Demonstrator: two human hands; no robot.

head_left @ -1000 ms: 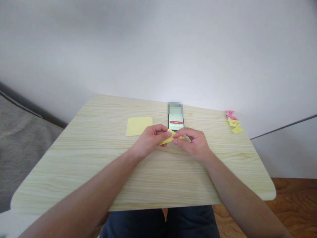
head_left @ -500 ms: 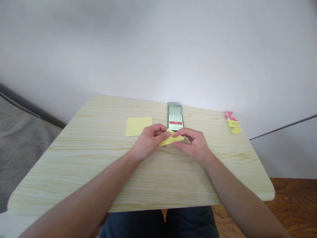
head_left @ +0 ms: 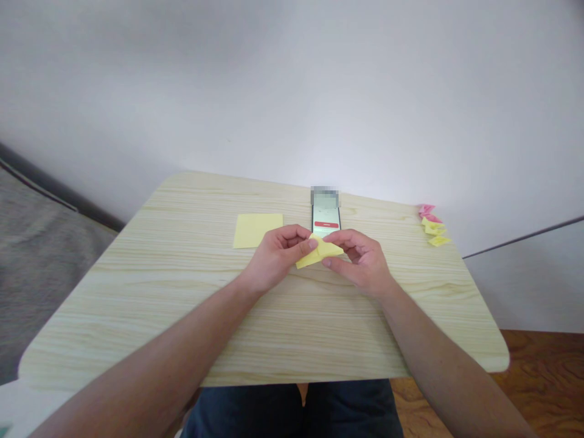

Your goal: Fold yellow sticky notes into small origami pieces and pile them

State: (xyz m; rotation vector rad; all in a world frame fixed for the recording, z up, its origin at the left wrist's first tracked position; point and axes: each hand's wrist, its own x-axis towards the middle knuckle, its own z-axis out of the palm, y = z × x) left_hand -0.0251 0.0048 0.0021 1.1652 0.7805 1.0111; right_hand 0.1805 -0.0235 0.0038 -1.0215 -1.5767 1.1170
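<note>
Between my two hands is a piece of folded yellow paper point(head_left: 322, 251), held just above the table in front of the phone. My left hand point(head_left: 279, 255) is closed on its left part, the thumb lying on top and the fingers behind. My right hand point(head_left: 364, 260) pinches the right part, with index finger at the upper edge and thumb at the lower edge. A flat yellow sheet or pad point(head_left: 256, 229) lies on the table behind my left hand, partly covered by it.
A phone point(head_left: 326, 218) with a lit screen stands near the wall point(head_left: 292, 91). Several small folded paper pieces, pink point(head_left: 429, 214) and yellow point(head_left: 435, 231), lie along the right edge of the wood-grain table point(head_left: 292, 328). Grey fabric point(head_left: 41, 261) is at the left.
My right thumb and fingers have shifted slightly outward along the folded paper, showing more of its top face. My left hand keeps its hold. The whole view has shifted a little.
</note>
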